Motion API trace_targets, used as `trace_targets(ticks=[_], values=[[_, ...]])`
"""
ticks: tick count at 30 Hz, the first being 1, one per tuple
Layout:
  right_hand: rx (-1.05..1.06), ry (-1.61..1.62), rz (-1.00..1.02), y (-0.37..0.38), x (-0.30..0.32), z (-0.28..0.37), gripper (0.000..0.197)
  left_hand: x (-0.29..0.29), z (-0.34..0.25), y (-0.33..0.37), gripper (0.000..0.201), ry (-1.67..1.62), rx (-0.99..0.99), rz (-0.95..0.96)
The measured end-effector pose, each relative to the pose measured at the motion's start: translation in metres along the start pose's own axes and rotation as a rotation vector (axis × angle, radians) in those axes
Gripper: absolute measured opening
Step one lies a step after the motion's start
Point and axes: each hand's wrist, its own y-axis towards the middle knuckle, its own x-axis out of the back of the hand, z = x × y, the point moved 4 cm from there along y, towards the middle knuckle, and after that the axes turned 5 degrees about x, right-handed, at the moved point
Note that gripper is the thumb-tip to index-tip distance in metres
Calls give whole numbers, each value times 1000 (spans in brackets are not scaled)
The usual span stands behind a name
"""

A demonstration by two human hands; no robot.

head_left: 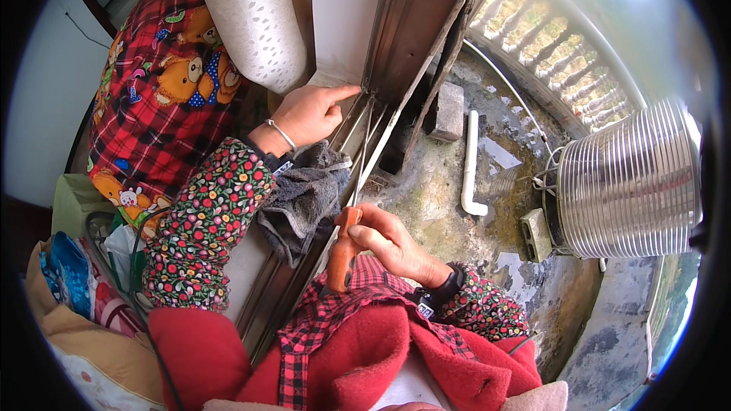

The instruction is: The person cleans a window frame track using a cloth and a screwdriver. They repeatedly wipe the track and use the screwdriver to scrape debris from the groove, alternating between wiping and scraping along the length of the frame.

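My right hand (pixel 396 243) grips a screwdriver (pixel 341 262) by its orange-brown handle. Its long thin shaft runs up along the sliding window track (pixel 263 301) toward the corner by the brown metal frame (pixel 407 23). At that corner, the stretched index finger of my left hand (pixel 308 116) reaches the foot of the frame, the other fingers curled and nothing seen in them. Just below my left wrist a dark grey cloth (pixel 304 202) lies bunched over the sill and track. The exact spot of the screwdriver's tip is hard to make out.
A rolled patterned sheet (pixel 251 23) stands behind my left hand, beside a red plaid bear-print cover (pixel 167 84). Outside are a concrete block (pixel 448 112), a white elbow pipe (pixel 470 164), a ribbed metal drum (pixel 632 183) and a balustrade (pixel 548 53). Bags (pixel 68 266) lie at left.
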Motion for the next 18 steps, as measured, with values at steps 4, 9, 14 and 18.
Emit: trace_targets(ticks=[4,9,14,18], values=[[13,-7,-23,-11,9,-1,32,12,-25,-18,46,7,-39,36],[-45,-8,-8,-36,27,-6,32,28,-53,-89,61,96,-168,283],[5,43,41,-49,33,-12,32,30,-55,-100,22,-91,-90,103],[33,52,11,-60,41,-7,33,50,-65,-66,19,-132,-170,-294]])
